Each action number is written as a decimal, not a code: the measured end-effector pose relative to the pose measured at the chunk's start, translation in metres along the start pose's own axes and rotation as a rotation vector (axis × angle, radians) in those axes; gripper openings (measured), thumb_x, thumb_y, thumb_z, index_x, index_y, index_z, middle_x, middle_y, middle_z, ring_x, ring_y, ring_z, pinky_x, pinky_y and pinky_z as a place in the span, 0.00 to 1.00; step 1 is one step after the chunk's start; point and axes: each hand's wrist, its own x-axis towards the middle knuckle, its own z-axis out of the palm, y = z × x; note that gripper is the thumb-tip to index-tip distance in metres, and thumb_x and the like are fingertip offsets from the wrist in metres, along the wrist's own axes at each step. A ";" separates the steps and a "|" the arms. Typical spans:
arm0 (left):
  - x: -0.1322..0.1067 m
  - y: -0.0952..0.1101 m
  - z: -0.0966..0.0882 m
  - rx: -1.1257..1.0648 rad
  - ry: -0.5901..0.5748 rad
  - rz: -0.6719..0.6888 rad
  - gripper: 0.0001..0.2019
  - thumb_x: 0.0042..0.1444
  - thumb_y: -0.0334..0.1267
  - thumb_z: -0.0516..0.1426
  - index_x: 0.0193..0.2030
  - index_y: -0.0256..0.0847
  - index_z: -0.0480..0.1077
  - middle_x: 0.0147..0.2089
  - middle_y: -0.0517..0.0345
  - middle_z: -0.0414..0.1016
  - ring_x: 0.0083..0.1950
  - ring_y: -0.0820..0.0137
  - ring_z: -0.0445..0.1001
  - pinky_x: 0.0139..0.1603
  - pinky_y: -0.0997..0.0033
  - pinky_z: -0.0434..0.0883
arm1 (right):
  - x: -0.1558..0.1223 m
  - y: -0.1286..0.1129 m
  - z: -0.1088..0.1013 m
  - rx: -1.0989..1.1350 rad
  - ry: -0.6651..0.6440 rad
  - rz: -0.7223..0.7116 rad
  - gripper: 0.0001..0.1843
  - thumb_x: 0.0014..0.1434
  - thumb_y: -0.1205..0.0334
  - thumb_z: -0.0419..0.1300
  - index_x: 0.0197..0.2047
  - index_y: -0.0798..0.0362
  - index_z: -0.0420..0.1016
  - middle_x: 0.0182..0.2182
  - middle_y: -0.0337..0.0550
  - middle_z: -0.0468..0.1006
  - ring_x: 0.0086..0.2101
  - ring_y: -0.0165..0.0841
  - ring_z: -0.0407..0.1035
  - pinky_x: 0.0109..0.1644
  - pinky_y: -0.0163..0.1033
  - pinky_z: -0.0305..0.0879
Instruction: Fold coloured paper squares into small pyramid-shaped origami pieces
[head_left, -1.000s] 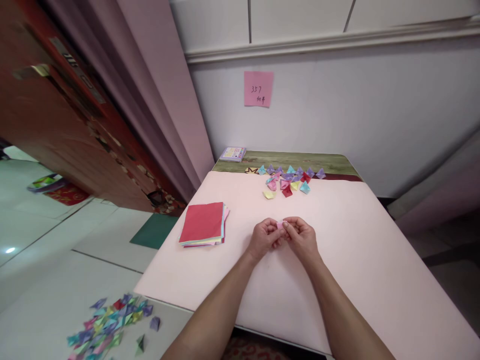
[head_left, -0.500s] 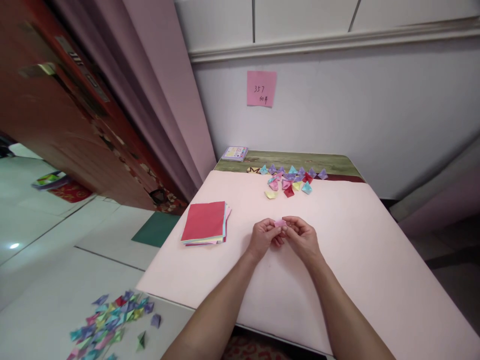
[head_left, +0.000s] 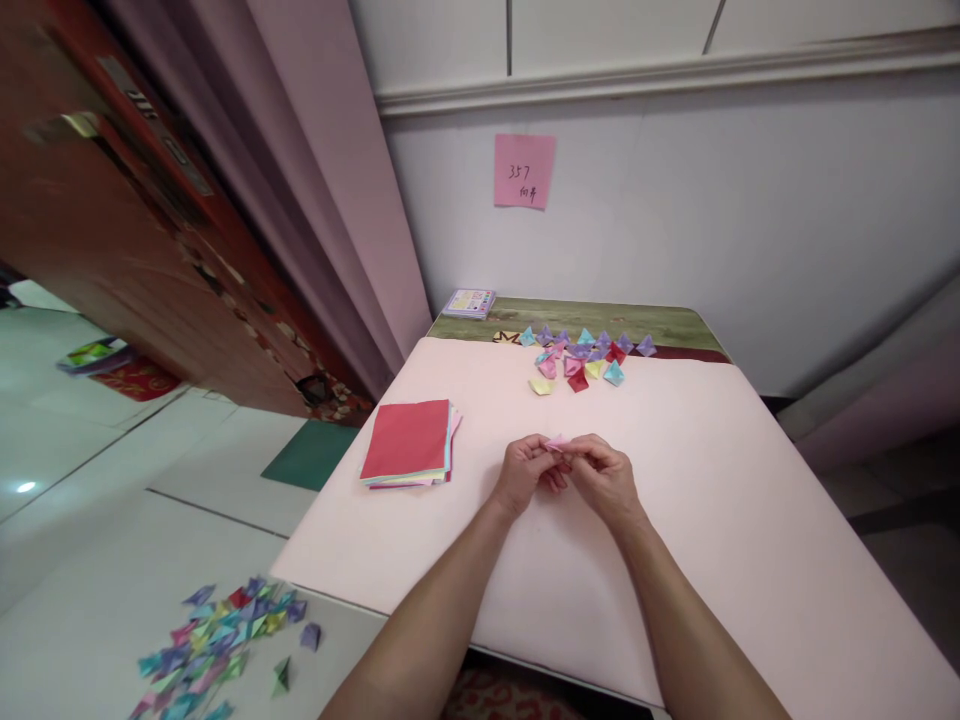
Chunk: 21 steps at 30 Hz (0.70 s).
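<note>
My left hand [head_left: 527, 471] and my right hand [head_left: 600, 476] meet above the middle of the pale pink table [head_left: 720, 520]. Both pinch a small folded piece of pink paper [head_left: 557, 443] between fingertips; most of it is hidden by the fingers. A stack of coloured paper squares [head_left: 409, 443] with a red sheet on top lies to the left of my hands. Farther back sits a cluster of small folded paper shapes [head_left: 581, 355] in purple, blue, pink, red and yellow.
A small printed packet [head_left: 469, 302] lies at the table's far left corner. A pink note [head_left: 523, 171] is stuck on the wall. Several folded paper pieces [head_left: 217, 640] are scattered on the floor at lower left. A curtain and a dark red door stand to the left.
My fingers have shifted slightly on the pink paper, which now shows as a thin edge between the fingertips. The hands stay in the same place.
</note>
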 end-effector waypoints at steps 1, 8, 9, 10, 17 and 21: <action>0.000 0.000 0.000 -0.007 -0.004 0.003 0.14 0.47 0.44 0.65 0.33 0.35 0.71 0.25 0.55 0.77 0.20 0.71 0.73 0.20 0.74 0.68 | 0.000 -0.002 -0.001 -0.023 -0.010 -0.032 0.07 0.58 0.63 0.61 0.36 0.47 0.82 0.33 0.42 0.77 0.32 0.33 0.71 0.36 0.39 0.68; -0.001 0.002 -0.001 -0.059 0.013 -0.022 0.15 0.46 0.46 0.64 0.33 0.34 0.71 0.28 0.52 0.78 0.22 0.69 0.75 0.23 0.72 0.72 | -0.002 -0.005 -0.005 -0.116 -0.064 -0.092 0.16 0.57 0.68 0.55 0.41 0.45 0.83 0.35 0.43 0.76 0.35 0.35 0.72 0.39 0.41 0.69; 0.000 0.002 -0.001 -0.068 0.009 -0.017 0.16 0.47 0.47 0.64 0.33 0.35 0.71 0.28 0.51 0.79 0.23 0.69 0.75 0.24 0.72 0.72 | -0.003 -0.005 -0.005 -0.131 -0.059 -0.098 0.17 0.57 0.68 0.56 0.42 0.45 0.83 0.36 0.44 0.76 0.36 0.36 0.72 0.39 0.41 0.69; 0.000 0.002 -0.001 -0.075 0.003 -0.011 0.17 0.47 0.49 0.64 0.34 0.35 0.71 0.29 0.51 0.79 0.24 0.69 0.76 0.25 0.71 0.73 | -0.003 -0.005 -0.006 -0.144 -0.055 -0.103 0.17 0.57 0.68 0.56 0.43 0.45 0.83 0.37 0.44 0.76 0.37 0.36 0.72 0.39 0.41 0.69; -0.001 -0.002 -0.002 -0.059 0.004 0.059 0.19 0.50 0.49 0.66 0.38 0.34 0.72 0.31 0.51 0.80 0.25 0.70 0.76 0.27 0.72 0.73 | -0.002 -0.005 -0.005 -0.008 -0.034 -0.013 0.11 0.58 0.61 0.60 0.42 0.47 0.82 0.41 0.46 0.78 0.41 0.39 0.74 0.45 0.45 0.71; -0.002 -0.004 -0.001 -0.008 -0.018 0.059 0.19 0.51 0.50 0.65 0.38 0.34 0.73 0.25 0.55 0.77 0.23 0.71 0.74 0.26 0.73 0.72 | -0.001 0.000 -0.001 0.090 0.035 0.170 0.17 0.54 0.52 0.67 0.46 0.49 0.79 0.34 0.44 0.81 0.33 0.37 0.75 0.38 0.43 0.73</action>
